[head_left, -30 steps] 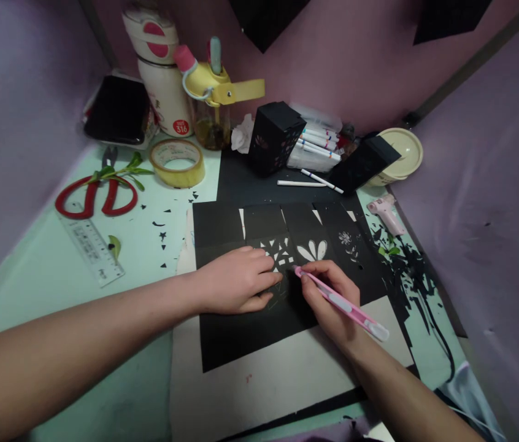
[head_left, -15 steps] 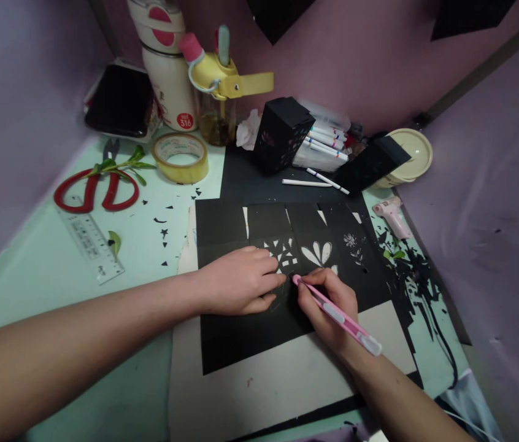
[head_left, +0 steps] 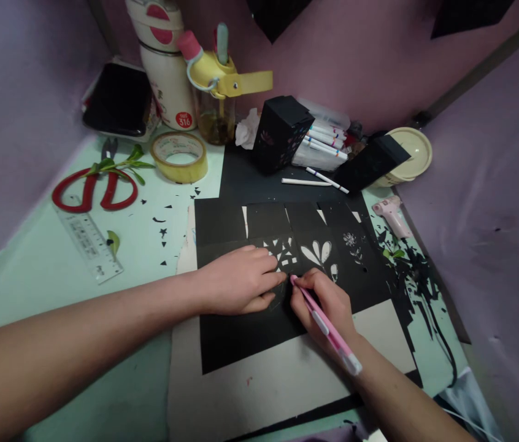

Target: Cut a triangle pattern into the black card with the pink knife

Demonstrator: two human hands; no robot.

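My right hand (head_left: 324, 301) pinches a pink craft knife (head_left: 328, 328) like a pen, its tip end down on a sheet of black card (head_left: 232, 344). I cannot make out the blade itself. My left hand (head_left: 245, 279) lies flat on the same card, fingers stretched toward the knife's tip and holding nothing. Above the fingers, small angular shapes (head_left: 282, 252) are cut through the card. Right of them are petal-shaped cutouts (head_left: 318, 250) and a finer flower pattern (head_left: 351, 242). A pale board (head_left: 259, 399) lies beneath the card.
Left on the green table lie red-handled scissors (head_left: 87, 193), a clear ruler (head_left: 89, 245) and a tape roll (head_left: 179, 158). Bottles (head_left: 167, 86), black boxes (head_left: 282, 132) and white markers (head_left: 326, 144) stand behind. Right are a pink glue gun (head_left: 392, 216) and black paper scraps (head_left: 418, 270).
My right hand has shifted slightly left and turned, so the knife's rear end swings left and toward me. More of the right-hand petal cutout shows. My left hand stays in place.
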